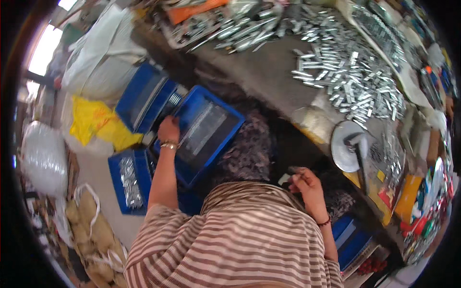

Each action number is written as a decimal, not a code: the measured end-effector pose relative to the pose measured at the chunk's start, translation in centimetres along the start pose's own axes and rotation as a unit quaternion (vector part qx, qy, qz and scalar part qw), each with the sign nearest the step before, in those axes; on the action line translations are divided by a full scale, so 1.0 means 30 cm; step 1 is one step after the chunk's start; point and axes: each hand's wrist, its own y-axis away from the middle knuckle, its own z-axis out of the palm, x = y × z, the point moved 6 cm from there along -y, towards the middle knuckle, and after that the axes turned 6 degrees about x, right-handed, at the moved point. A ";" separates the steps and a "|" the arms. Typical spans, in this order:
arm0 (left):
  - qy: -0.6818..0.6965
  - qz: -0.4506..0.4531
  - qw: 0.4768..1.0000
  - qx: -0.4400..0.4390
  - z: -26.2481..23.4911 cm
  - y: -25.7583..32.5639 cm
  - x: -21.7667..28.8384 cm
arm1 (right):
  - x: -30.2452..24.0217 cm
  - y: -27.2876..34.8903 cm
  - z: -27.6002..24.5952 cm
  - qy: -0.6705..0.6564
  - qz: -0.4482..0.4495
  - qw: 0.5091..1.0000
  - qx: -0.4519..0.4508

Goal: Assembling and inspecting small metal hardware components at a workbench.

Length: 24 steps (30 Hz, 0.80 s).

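Note:
My left hand (168, 129) is closed at the left rim of a blue plastic bin (232, 114), its fingers partly hidden there. Flat grey pieces (206, 127) lie inside that bin, which sits tilted by my legs. Close to my body on the right, my right hand (307, 186) has its fingers curled together. Anything in that grip is too small or blurred to name; a pale scrap (284, 179) shows beside the fingertips.
A workbench (269, 62) at the upper right carries a heap of shiny metal pieces (355, 81), a round metal plate (342, 149) and a hammer (360, 161). More blue bins (139, 93) stand left, one holding silvery parts (129, 182). Sacks and a yellow bag (96, 120) lie beyond.

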 end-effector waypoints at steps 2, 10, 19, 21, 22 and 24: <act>0.130 0.048 0.988 0.067 -0.161 -0.057 0.256 | -0.012 -0.003 0.000 0.013 -0.010 1.000 0.005; 0.504 0.372 0.779 -0.035 -0.588 0.143 1.232 | -0.075 0.033 0.007 0.021 -0.081 0.996 -0.018; 0.276 0.513 0.808 -0.093 -0.476 0.219 1.520 | -0.281 0.226 -0.153 0.123 -0.186 0.973 0.057; 0.250 0.483 0.825 -0.154 -0.442 0.211 1.530 | -0.319 0.281 -0.217 0.118 -0.220 0.964 0.093; 0.251 0.490 0.821 -0.156 -0.439 0.216 1.527 | -0.342 0.308 -0.248 0.120 -0.255 0.953 0.108; 0.248 0.519 0.814 -0.082 -0.458 0.222 1.515 | -0.392 0.343 -0.343 0.189 -0.252 0.931 0.184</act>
